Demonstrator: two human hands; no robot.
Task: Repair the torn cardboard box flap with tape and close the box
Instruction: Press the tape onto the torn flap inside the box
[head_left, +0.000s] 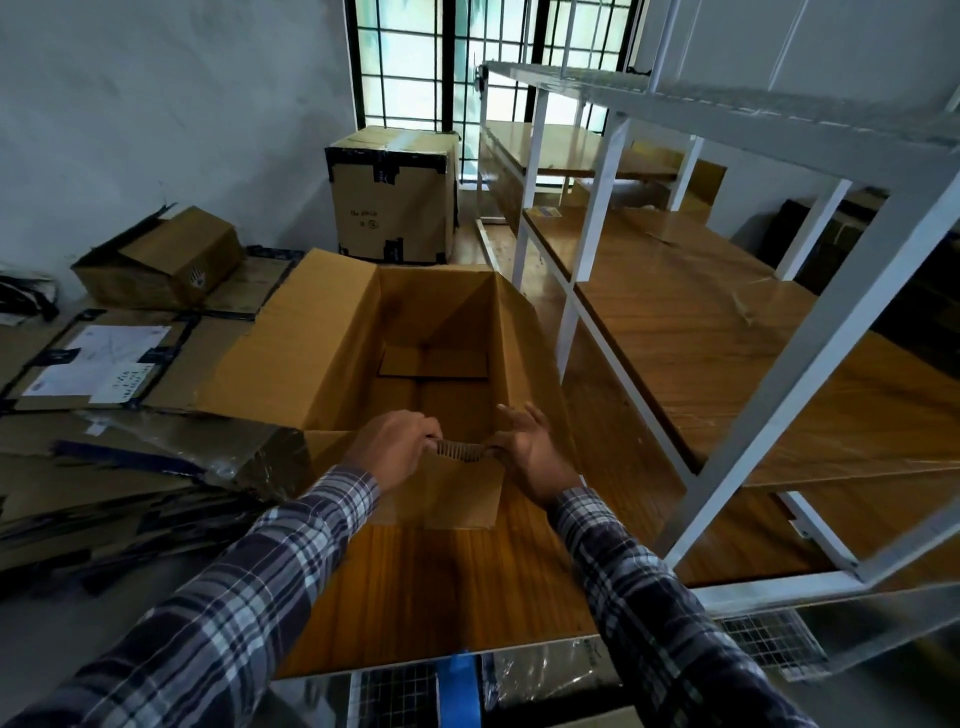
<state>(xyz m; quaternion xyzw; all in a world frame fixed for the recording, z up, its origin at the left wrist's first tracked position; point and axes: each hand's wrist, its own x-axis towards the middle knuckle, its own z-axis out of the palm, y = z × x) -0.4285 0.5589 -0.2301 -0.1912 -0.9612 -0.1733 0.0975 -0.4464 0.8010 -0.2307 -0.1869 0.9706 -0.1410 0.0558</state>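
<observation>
A large open cardboard box stands on a wooden surface in front of me, its left and right flaps raised. A loose piece of cardboard lies inside on its bottom. The near flap hangs toward me. My left hand grips the flap's top edge at the left. My right hand holds the same edge at the right, thumb on it and fingers spread. The corrugated edge shows between the two hands. No tape is in view.
Flattened cartons pile up at the left, with a small box behind them. A taped tall box stands by the window. A white metal rack with wooden shelves fills the right side. A blue strip lies below the surface edge.
</observation>
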